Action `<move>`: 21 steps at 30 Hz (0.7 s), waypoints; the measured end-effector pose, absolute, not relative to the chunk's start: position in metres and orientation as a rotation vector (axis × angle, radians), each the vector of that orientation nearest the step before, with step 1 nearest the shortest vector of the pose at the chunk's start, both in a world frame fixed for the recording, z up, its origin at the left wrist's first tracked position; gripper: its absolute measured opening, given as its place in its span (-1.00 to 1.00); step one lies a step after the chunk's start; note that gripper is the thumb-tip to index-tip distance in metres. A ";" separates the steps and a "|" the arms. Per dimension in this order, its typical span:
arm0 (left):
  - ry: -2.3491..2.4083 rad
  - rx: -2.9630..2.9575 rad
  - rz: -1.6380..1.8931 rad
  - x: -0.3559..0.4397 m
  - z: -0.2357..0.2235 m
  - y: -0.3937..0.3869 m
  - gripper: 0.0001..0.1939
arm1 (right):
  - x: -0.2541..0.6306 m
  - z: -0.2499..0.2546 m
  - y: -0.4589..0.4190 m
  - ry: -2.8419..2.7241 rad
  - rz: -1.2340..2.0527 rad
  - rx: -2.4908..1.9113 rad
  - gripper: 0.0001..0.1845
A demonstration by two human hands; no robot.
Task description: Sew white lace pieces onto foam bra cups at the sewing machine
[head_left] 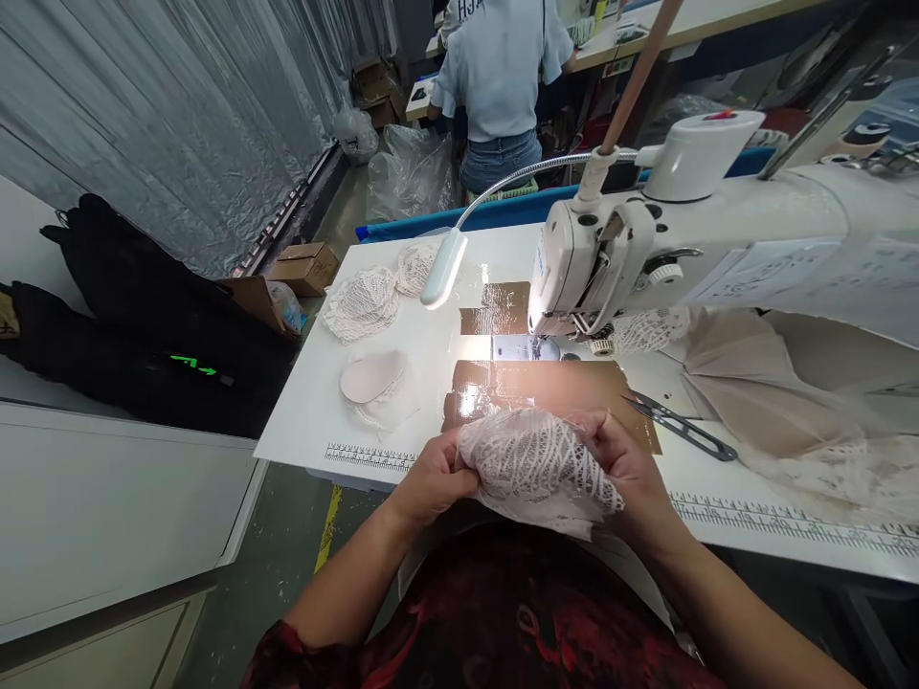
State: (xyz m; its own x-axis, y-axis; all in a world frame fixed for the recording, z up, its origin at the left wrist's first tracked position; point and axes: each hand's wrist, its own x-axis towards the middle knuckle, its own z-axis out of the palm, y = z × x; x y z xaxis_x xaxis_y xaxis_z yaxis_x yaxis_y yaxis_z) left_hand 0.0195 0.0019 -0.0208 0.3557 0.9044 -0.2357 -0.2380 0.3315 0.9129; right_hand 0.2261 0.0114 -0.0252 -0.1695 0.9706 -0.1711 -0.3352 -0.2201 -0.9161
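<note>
A pale lace bra cup (535,464) with sheer fabric along its lower edge is held between my two hands, in front of my body at the table's near edge. My left hand (437,478) pinches its left side, thumb on top. At the right side, my right hand (624,464) grips the edge, with some fingers hidden behind the lace. Beyond the hands stands a white sewing machine (574,258), its needle area over a metal plate (521,348). Thread snips (679,426) lie on the table to the right of my right hand.
Lace pieces (363,304) are stacked at the table's far left, with a beige cup piece (373,378) nearer. A lamp (445,268) on a bendable neck hangs above. Beige fabric (761,383) lies at right. Another person (501,77) sits beyond the table.
</note>
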 end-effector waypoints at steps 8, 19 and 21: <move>0.915 0.714 1.034 0.018 -0.029 -0.001 -0.69 | 0.228 -0.039 0.023 -1.110 1.434 -1.088 -0.58; 0.905 0.595 1.263 0.042 -0.022 0.010 -0.68 | 0.226 -0.040 0.025 -1.326 1.616 -1.035 -0.66; 0.890 0.500 1.283 0.042 -0.022 0.014 -0.64 | 0.226 -0.042 0.024 -1.271 1.639 -1.032 -0.68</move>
State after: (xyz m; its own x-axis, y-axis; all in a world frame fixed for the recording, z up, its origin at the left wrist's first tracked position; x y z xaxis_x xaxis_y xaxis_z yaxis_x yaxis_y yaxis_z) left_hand 0.0422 0.0141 -0.0218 0.0309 0.9574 -0.2870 -0.6038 0.2467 0.7580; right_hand 0.2264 0.0241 -0.0417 -0.3454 0.9299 -0.1264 -0.1093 -0.1736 -0.9787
